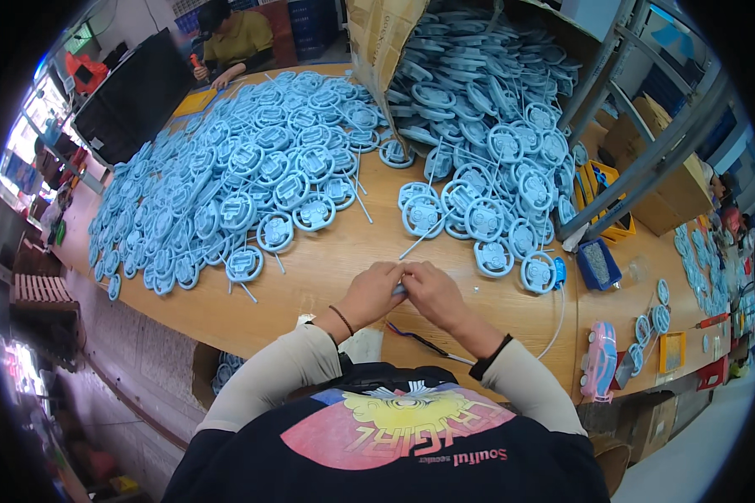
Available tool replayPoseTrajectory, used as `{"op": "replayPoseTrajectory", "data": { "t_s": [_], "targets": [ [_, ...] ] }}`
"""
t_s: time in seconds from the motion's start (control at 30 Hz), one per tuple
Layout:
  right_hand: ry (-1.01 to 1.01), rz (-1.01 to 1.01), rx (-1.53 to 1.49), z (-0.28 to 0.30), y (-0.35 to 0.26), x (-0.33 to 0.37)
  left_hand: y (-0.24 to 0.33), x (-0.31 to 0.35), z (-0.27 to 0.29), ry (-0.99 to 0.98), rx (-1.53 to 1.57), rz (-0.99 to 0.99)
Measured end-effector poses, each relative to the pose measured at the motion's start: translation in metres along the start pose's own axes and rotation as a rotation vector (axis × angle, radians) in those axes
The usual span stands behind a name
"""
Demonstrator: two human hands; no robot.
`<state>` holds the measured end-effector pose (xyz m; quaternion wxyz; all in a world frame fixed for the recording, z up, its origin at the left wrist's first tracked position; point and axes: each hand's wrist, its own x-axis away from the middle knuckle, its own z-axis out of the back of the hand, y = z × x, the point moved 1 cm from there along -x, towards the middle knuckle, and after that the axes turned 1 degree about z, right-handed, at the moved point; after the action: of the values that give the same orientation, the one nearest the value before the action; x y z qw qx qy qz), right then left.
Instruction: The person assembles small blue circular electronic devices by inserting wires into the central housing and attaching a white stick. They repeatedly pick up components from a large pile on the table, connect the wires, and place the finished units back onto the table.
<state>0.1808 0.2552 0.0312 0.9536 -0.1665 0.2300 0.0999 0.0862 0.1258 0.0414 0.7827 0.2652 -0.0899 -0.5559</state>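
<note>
My left hand [372,295] and my right hand [434,295] meet at the near edge of the wooden table [344,260], fingers bent together. A sliver of a light-blue plastic part [399,289] shows between them; the fingers hide the rest, so its full shape cannot be made out. Just beyond the hands lie light-blue toy steering wheels, among them one wheel [423,215] with a thin stick pointing toward me. Below my right hand, a dark cable [419,337] with coloured wire ends rests on the table.
A wide heap of toy steering wheels [226,184] covers the left. More spill from a tipped cardboard box [377,50]. On the right are a metal rack [646,151], a blue bin [597,265], a pink toy car [599,362] and a yellow tray [672,353]. Another person [235,42] sits at the far side.
</note>
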Motion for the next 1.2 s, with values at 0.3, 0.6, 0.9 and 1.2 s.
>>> {"op": "replayPoseTrajectory", "data": {
  "t_s": [0.3, 0.6, 0.9, 1.2],
  "targets": [
    [-0.548, -0.478, -0.279, -0.005, -0.029, 0.079, -0.071, 0.060, 0.024, 0.212, 0.642, 0.589],
    [0.015, -0.492, -0.418, 0.018, -0.039, 0.053, -0.084, 0.070, 0.017, 0.292, 1.336, 0.720],
    [-0.034, -0.484, -0.394, 0.034, -0.028, 0.036, -0.037, 0.053, 0.008, 0.130, 1.337, 0.601],
    [-0.100, -0.515, -0.520, 0.033, -0.023, 0.037, -0.046, 0.057, -0.003, -0.064, 1.507, 0.574]
  ]
}}
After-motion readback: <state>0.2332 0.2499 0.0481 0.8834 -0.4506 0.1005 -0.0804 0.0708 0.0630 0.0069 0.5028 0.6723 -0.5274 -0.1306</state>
